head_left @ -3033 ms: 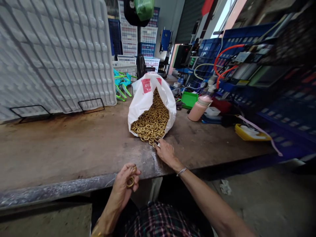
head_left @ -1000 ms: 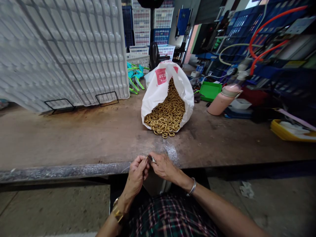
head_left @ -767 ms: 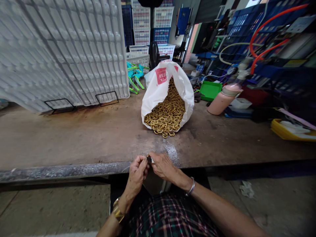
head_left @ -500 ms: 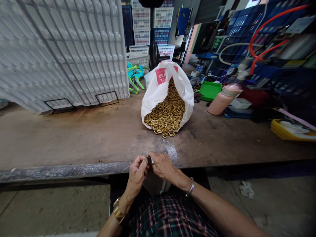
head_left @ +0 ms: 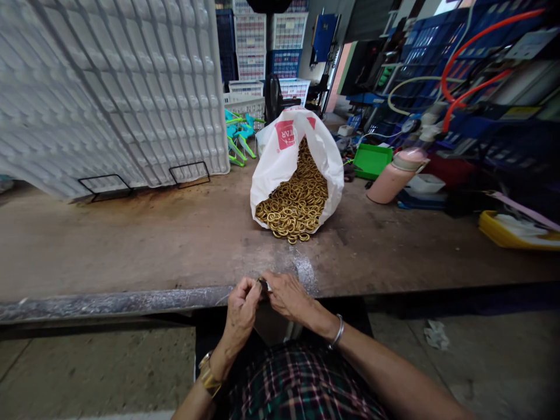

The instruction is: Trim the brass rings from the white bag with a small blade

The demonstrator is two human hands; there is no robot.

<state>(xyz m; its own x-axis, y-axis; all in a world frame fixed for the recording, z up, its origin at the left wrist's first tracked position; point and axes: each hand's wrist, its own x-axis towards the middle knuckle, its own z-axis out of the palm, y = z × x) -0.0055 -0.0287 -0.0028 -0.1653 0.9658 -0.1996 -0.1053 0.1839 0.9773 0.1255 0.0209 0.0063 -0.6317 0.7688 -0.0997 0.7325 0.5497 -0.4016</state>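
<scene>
At the table's front edge my left hand [head_left: 242, 308] and my right hand [head_left: 289, 296] meet, both with fingers closed in a pinch. Between the fingertips shows a small dark piece [head_left: 262, 284] with a gold-coloured bit at its left end; fingers cover most of it, so its kind is unclear. A thin pale line stretches left from my left hand. Beyond my hands, a white plastic bag [head_left: 271, 169] lies on its side with its mouth towards me. Many brass-coloured rings [head_left: 297, 201] fill it, and several have spilled onto the tabletop.
White ribbed plastic trays [head_left: 131, 87] stand upright on the wooden table [head_left: 153, 239] at left, in black wire stands. Teal and green clips lie behind the bag. A pink bottle [head_left: 391, 179], green tray [head_left: 371, 161] and yellow tray [head_left: 511, 232] sit to the right.
My left fingers have shifted slightly left, and the gold-coloured bit between the fingertips shows a little more. My right hand keeps nearly the same place. The bag and rings have not moved.
</scene>
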